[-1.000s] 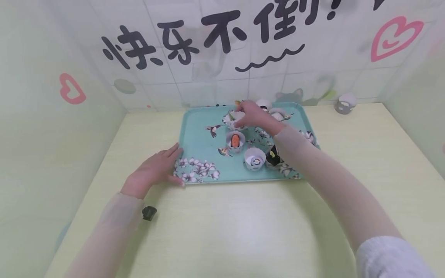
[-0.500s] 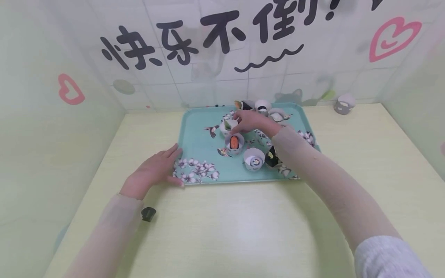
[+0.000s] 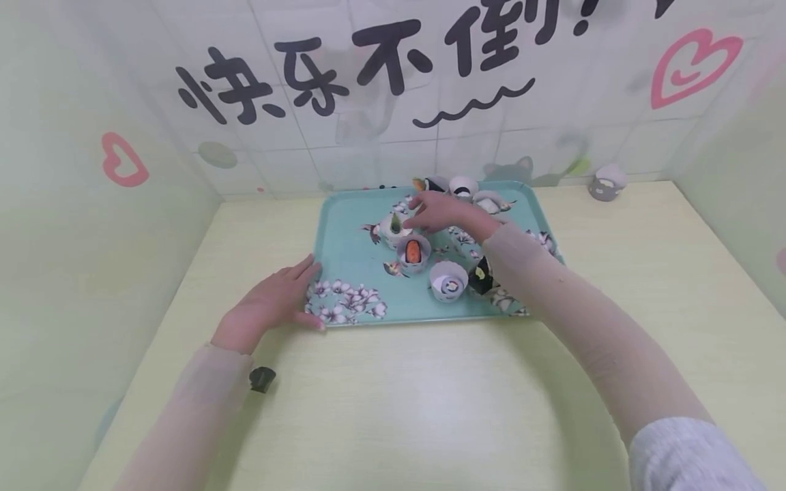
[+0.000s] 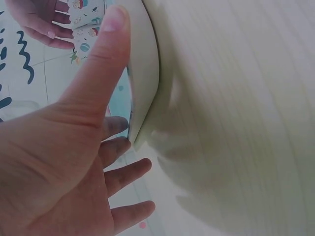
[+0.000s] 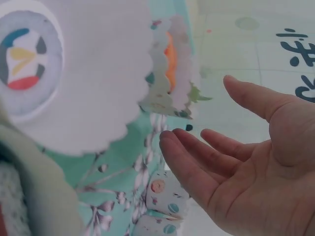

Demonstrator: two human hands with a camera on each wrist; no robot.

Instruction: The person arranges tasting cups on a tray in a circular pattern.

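Observation:
My left hand (image 3: 270,300) rests at the near left corner of a turquoise flowered tray (image 3: 344,225). Its thumb lies along the front rim, and the straight fingers touch the left side. Over the tray's back half is my right hand (image 3: 441,211), fingers spread and holding nothing in the right wrist view. Just left of its fingertips stands a paper cup with a green leaf-like piece (image 3: 394,224). A paper cup with an orange piece (image 3: 413,252) sits right in front of that one; whether they touch I cannot tell.
Nearer the front are a cup with a round patterned roll (image 3: 448,283) and a dark piece with yellow (image 3: 481,276). Several filled cups (image 3: 463,186) line the back. A grey-white cup (image 3: 608,183) stands at the table's back right, a small black piece (image 3: 262,378) by the left wrist.
The cup with the green piece has moved left and toward the front, beside the orange one. My right hand has let go of it. The left hand has stayed put.

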